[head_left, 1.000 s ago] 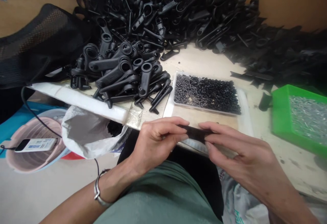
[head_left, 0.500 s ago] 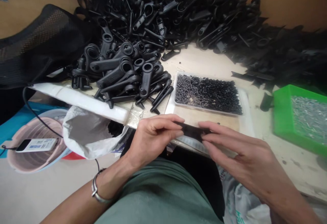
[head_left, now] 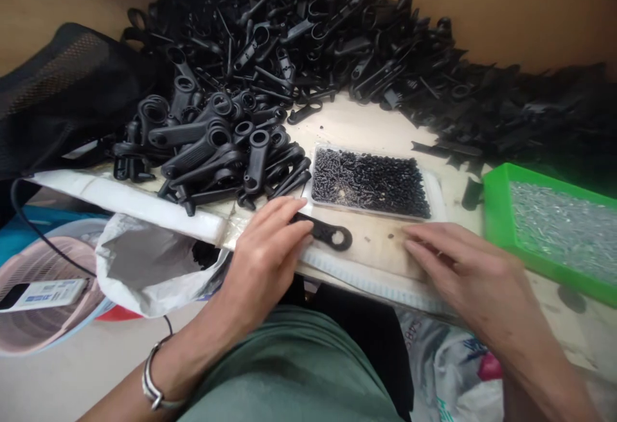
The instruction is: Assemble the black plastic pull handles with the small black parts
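Note:
My left hand [head_left: 272, 248] grips one end of a black plastic lever with a ring-shaped end [head_left: 337, 237], pressing it down flat at the front edge of the work surface. The ring points to the right, and the gripped end is hidden under the fingers. My right hand [head_left: 463, 264] is off the lever, to its right, low over the board. Its thumb and fingers are drawn together in a pinch; whatever is between them, if anything, is too small to make out. Just behind both hands lies a shallow clear tray [head_left: 371, 181] of small black screws.
Assembled black levers [head_left: 216, 146] lie heaped at left, before a large pile of black parts [head_left: 289, 30]. A green bin [head_left: 499, 203] of small clear or silvery pieces stands at right. Below left are an open white sack [head_left: 144, 274] and a pink basket [head_left: 48, 319].
The lever went from being held up between both hands to lying on the board under my left hand. My right hand let go and moved right. The view shifted slightly.

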`<state>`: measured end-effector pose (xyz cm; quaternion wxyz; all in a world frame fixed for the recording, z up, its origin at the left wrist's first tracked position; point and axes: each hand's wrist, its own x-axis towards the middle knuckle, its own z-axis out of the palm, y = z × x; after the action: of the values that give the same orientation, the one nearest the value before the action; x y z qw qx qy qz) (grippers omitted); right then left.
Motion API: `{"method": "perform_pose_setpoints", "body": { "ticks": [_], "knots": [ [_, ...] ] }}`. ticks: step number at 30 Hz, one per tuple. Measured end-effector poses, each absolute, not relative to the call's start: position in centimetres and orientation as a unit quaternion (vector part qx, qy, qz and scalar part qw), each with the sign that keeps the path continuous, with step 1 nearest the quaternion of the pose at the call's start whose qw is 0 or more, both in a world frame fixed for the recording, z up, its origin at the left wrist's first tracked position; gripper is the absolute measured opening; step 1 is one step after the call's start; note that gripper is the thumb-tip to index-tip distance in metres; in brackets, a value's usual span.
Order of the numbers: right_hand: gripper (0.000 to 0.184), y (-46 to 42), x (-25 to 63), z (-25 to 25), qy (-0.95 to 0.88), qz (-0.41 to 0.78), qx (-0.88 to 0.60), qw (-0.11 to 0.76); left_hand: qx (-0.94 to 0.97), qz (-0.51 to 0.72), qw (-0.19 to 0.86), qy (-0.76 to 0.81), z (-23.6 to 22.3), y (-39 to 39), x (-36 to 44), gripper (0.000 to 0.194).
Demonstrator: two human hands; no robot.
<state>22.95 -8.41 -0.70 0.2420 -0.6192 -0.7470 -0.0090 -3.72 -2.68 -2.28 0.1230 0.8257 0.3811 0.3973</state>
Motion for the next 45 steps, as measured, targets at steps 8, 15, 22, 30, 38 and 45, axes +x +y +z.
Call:
{"method": "perform_pose_setpoints", "body": {
  "ticks": [8, 15, 22, 30, 38, 45],
  "knots": [
    [0.011, -7.9, 22.4, -2.2, -0.752, -0.008, -0.616, 0.233, 0.932, 0.23, 0.001, 0.28, -0.5, -2.8, 1.8, 0.012],
    [0.006, -8.5, 22.0, -1.3, -0.688, 0.072, -0.632, 0.349, 0.959, 0.141, 0.056, 0.238, 0.1, -1.3, 3.8, 0.024],
    [0.004, -9.6, 21.0, 0.2, -0.633, 0.146, -0.627, 0.43, 0.909, 0.267, 0.195, 0.253, 0.0, -2.3, 2.5, 0.018],
    [0.007, -9.9, 20.3, 1.1, -0.677, 0.128, -0.606, 0.398, 0.892, 0.301, 0.226, 0.251, 0.0, -2.7, 1.9, 0.015],
    [0.007, -9.6, 20.2, 1.2, -0.729, 0.09, -0.582, 0.35, 0.883, 0.291, 0.264, 0.258, -0.1, -2.9, 1.7, 0.02],
    [0.005, -10.4, 19.8, 1.2, -0.732, 0.034, -0.597, 0.326, 0.864, 0.316, 0.288, 0.266, -0.2, -3.0, 1.4, 0.018]
  ]
}}
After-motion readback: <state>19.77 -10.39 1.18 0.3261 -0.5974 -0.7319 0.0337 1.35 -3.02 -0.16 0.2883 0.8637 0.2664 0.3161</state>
